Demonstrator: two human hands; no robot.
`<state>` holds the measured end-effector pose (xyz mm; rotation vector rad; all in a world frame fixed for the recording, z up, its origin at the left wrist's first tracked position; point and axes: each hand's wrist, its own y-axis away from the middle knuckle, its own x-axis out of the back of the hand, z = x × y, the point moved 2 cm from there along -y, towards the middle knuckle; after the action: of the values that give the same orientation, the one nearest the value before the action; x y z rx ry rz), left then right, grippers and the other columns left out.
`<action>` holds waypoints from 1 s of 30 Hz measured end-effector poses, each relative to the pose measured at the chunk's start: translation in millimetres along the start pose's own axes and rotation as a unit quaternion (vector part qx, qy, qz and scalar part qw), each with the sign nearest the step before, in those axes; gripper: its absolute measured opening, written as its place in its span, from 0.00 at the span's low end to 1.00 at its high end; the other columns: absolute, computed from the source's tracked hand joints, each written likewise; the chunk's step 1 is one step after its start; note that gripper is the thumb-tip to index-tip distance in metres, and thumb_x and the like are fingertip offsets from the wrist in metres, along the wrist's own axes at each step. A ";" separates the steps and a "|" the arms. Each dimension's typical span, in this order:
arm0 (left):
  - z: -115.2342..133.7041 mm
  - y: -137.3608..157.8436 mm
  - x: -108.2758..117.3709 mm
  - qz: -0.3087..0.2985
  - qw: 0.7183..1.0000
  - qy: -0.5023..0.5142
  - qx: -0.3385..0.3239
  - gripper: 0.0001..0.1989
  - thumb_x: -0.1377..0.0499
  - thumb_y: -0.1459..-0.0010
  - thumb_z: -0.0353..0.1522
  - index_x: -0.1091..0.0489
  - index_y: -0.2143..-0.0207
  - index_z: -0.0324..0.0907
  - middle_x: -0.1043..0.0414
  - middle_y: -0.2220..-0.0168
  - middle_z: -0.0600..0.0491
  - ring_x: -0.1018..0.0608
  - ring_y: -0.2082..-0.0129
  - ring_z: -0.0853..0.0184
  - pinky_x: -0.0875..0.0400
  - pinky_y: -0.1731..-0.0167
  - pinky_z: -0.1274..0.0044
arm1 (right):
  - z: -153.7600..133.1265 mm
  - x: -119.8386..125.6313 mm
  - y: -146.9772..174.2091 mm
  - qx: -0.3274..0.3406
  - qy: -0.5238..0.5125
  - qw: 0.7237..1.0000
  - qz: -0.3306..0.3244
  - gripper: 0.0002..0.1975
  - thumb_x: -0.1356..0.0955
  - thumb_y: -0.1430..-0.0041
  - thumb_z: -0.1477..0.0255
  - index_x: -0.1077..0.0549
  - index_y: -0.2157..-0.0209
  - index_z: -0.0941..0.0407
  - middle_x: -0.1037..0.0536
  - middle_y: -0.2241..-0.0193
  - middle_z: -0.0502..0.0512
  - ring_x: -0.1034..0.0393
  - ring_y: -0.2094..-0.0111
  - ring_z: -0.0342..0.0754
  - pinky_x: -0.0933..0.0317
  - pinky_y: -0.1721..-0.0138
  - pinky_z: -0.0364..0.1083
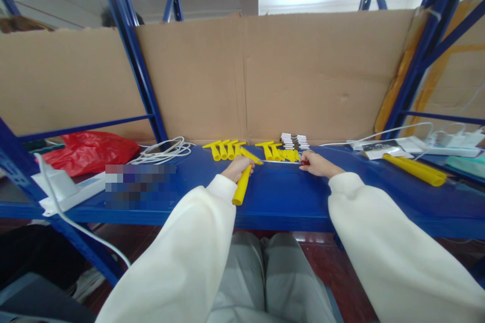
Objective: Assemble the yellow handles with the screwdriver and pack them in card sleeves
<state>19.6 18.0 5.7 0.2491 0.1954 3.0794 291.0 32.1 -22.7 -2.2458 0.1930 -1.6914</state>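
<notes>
A yellow T-piece [242, 186] is gripped in the left hand [237, 167], with the fingers wrapped around it where the stem meets the crossbar. A screwdriver [282, 162] is held by its red handle in the right hand [318, 164], the fingers closed on it, and its shaft is pointed across at the crossbar's end. Whether the tip is seated in a screw or only brought near cannot be told at this size.

For good work here, the shaft should be lined up squarely with the crossbar's axis, and pressure is best applied lightly while the handle is turned. The T-piece should be braced firmly against that turning, with the left fingertips clear of the tip in case of a slip.

Both forearms are stretched forward over the blue shelf [284, 204] and angled inward, so that the hands are set facing each other, well apart, with the shaft spanning the gap. The left wrist is placed just beyond the T-piece's lower stem, which is tilted down toward the shelf's front edge. The right hand is held low, near the shelf top. Behind the hands, more T-pieces [223, 150] are lined up near the cardboard [322, 75].
</notes>
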 end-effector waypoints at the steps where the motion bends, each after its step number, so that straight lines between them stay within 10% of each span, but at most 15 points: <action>1: -0.2 -0.7 0.0 0.006 1.000 -0.015 -0.003 0.14 0.45 0.44 0.18 0.37 0.79 0.40 0.39 0.86 0.58 0.37 0.86 0.75 0.43 0.83 0.81 | -2.0 1.1 0.7 -0.007 0.011 1.000 0.000 0.07 0.29 0.48 0.73 0.32 0.71 0.53 0.21 0.68 0.52 0.27 0.66 0.50 0.38 0.65 0.46; 17: -1.3 -7.2 10.8 0.026 0.960 -0.264 -0.093 0.03 0.40 0.45 0.24 0.28 0.72 0.33 0.36 0.84 0.55 0.28 0.80 0.66 0.34 0.75 0.78 | -32.0 21.5 15.7 0.120 0.130 0.984 0.010 0.08 0.35 0.36 0.69 0.24 0.59 0.54 0.17 0.62 0.60 0.24 0.62 0.53 0.37 0.62 0.46; 30: -0.7 -6.3 12.5 0.010 0.947 -0.300 -0.112 0.06 0.43 0.44 0.23 0.27 0.72 0.30 0.33 0.80 0.51 0.26 0.76 0.65 0.30 0.70 0.75 | -42.5 23.6 20.7 0.094 0.171 0.981 -0.005 0.06 0.35 0.36 0.73 0.29 0.58 0.57 0.19 0.64 0.62 0.24 0.65 0.51 0.41 0.68 0.43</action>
<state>7.4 24.8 6.1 1.1435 -0.1816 2.8350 259.1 -1.7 2.3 -1.8148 0.0952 -1.9999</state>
